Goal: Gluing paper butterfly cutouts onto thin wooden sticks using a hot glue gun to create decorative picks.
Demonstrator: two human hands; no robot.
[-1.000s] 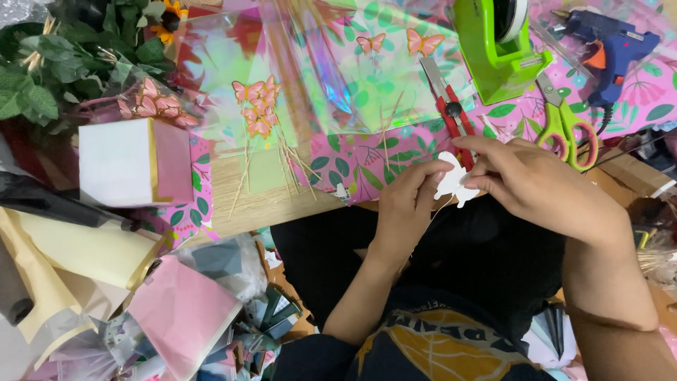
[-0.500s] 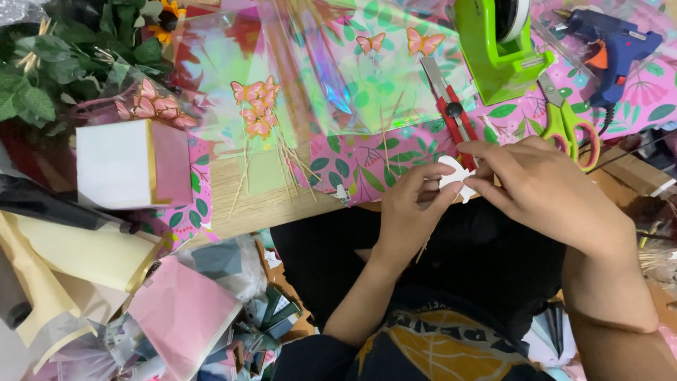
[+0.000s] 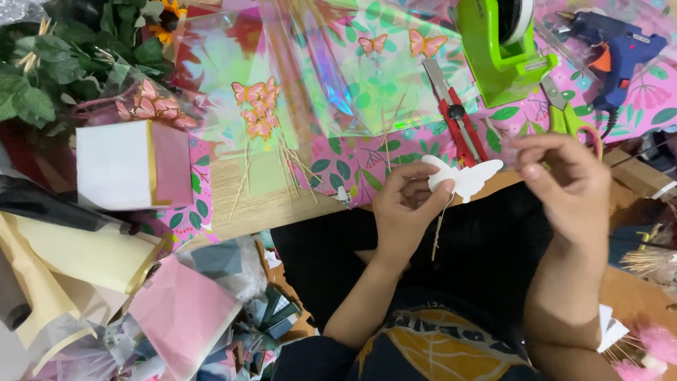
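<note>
Now the two hands have come apart: half a second ago they were bunched together over the white paper butterfly, and the right hand point(image 3: 564, 176) has since lifted off to the right, its fingers pinched together on nothing that can be made out. The left hand point(image 3: 405, 204) grasps the white butterfly cut-out point(image 3: 465, 176) between thumb and fingers, held in the air just off the near edge of the worktop, with a thin wooden stick point(image 3: 441, 226) hanging down from it over the person's dark lap.

Around them, going by size: the pink flowered tablecloth point(image 3: 635, 99) covers the worktop, and iridescent cellophane sheets point(image 3: 338, 70) lie over its middle. A bunch of green artificial leaves point(image 3: 63, 56) fills the far left corner, with a white and pink box point(image 3: 130, 166) below it at the left edge. Rolled cream and pink wrapping paper point(image 3: 92, 254) is heaped off the left side. A green tape dispenser point(image 3: 501, 49) stands toward the far right, a blue glue gun point(image 3: 613, 49) beside it at the right edge. Red-handled scissors point(image 3: 458, 116) lie just beyond the cut-out, green-handled scissors point(image 3: 564, 113) near the right hand. Orange paper butterflies on sticks point(image 3: 257, 106) rest on the cellophane.
</note>
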